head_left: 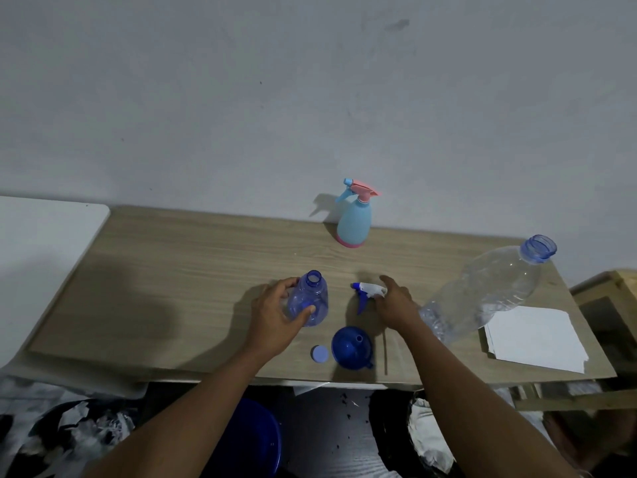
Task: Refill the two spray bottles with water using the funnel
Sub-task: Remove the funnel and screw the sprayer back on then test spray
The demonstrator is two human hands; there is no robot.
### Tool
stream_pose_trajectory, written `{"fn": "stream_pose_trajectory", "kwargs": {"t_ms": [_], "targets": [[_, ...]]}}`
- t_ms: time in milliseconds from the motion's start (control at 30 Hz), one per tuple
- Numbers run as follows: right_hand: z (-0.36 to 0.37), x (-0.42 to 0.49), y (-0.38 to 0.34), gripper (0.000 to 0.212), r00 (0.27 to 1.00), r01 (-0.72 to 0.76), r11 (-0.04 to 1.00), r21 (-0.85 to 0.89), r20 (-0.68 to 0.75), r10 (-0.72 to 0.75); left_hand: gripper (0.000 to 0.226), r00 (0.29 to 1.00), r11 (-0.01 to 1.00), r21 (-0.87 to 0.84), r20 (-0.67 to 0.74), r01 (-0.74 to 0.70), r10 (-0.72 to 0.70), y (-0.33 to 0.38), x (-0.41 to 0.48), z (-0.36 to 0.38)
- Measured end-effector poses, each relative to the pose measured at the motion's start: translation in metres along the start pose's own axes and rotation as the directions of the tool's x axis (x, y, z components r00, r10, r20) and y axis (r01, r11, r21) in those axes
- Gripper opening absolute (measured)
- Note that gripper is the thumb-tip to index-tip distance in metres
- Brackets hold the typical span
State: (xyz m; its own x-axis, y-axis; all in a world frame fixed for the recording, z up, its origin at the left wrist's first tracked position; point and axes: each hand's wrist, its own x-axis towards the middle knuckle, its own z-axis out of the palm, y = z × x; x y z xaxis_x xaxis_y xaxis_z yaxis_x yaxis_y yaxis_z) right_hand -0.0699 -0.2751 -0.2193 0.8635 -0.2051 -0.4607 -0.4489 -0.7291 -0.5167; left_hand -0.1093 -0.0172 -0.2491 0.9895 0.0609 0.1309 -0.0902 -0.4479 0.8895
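On the desk (172, 257), your left hand (275, 315) is holding the open blue spray bottle (307, 298), fingers wrapped round it. Your right hand (396, 301) is resting on the sprayer top (368, 292); can't tell if it's gripping. Funnel (352, 347) is lying just in front, btw. Keep the bottle straight & still.

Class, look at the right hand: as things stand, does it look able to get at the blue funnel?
Probably yes. The right hand rests on the detached spray head, and the funnel lies just nearer the table edge with bare tabletop between them. It would have to leave the spray head first.
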Motion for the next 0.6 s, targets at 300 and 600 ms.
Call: {"fn": "stream_pose_trajectory", "kwargs": {"t_ms": [300, 600], "targets": [[0.005, 0.016, -0.002, 0.038, 1.000, -0.006, 1.000, -0.021, 0.010, 0.006, 0.073, 0.998, 0.999, -0.002, 0.050, -0.048, 0.048, -0.009, -0.004, 0.000], [-0.028, -0.002, -0.027, 0.046, 0.950, 0.223, 0.935, 0.275, -0.278, -0.144, 0.088, 0.979, 0.995, -0.011, 0.174, -0.102, 0.103, -0.018, -0.005, 0.006]]}}
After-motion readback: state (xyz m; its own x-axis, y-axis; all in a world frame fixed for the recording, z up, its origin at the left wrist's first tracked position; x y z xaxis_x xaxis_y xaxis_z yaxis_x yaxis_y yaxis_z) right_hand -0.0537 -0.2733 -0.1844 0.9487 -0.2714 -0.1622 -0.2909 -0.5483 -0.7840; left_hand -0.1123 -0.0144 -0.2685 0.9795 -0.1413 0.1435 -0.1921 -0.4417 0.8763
